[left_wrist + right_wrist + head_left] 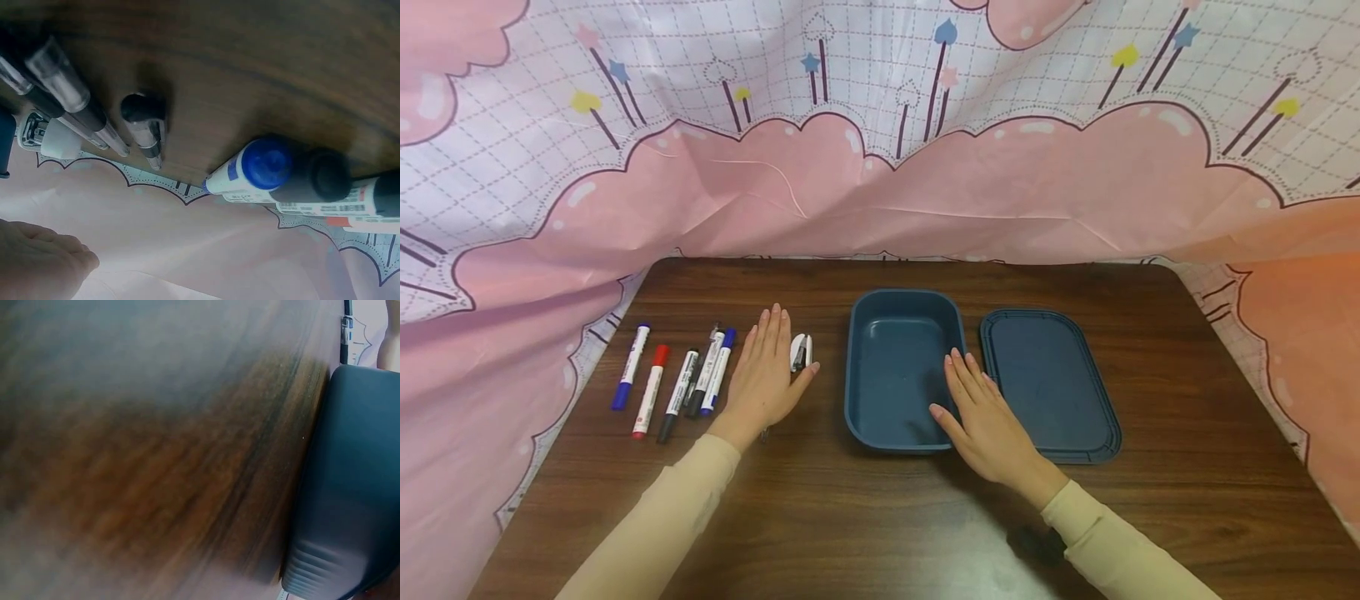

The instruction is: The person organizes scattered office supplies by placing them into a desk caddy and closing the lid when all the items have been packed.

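Observation:
My left hand (763, 379) is held flat, fingers straight and thumb out to the side, over the left part of the table. It covers some pens (69, 87), which show in the left wrist view. Beside its thumb lies a small white item (801, 354), partly hidden. Left of the hand, several whiteboard markers lie in a row, among them a red-capped marker (650, 392) and a blue marker (718, 371). My right hand (988, 425), also with straight fingers, overlaps the right rim of a dark blue box (891, 375). Neither hand grips anything.
To the right of the box lies its flat, dark blue lid (1052, 383). The brown wooden table (865, 533) is bordered at the back and sides by a pink and white patterned cloth (925, 204).

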`<state>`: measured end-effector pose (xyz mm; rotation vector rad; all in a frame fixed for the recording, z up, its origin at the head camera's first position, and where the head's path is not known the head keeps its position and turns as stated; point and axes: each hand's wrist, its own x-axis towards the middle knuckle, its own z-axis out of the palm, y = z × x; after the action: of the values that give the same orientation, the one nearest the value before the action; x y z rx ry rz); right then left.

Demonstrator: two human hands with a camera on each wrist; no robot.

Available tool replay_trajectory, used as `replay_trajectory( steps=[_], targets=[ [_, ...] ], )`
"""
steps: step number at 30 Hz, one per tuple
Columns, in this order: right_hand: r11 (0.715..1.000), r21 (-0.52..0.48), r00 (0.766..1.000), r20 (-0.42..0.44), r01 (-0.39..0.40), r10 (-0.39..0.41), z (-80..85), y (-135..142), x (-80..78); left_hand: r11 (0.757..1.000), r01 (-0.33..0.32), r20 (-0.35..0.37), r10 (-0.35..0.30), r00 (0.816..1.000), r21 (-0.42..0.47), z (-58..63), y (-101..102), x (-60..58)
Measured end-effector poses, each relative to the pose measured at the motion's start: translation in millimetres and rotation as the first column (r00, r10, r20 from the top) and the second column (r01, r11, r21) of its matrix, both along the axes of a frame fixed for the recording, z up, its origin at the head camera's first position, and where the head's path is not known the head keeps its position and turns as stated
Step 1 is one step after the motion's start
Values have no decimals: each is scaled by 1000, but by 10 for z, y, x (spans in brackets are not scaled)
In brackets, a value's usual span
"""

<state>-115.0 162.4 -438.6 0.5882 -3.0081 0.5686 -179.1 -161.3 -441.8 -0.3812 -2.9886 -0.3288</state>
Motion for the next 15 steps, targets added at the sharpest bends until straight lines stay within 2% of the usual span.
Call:
replay_trajectory(
  steps=[11, 15],
  targets=[
    [1000, -11, 1000, -12, 5, -5, -8, 0, 0, 1000, -13, 12, 13, 1000, -1, -77, 39, -147],
    [1000, -1, 1000, 1, 7, -7, -7, 1, -4, 999, -32, -16, 32, 999, 16, -108, 55, -178]
  ],
)
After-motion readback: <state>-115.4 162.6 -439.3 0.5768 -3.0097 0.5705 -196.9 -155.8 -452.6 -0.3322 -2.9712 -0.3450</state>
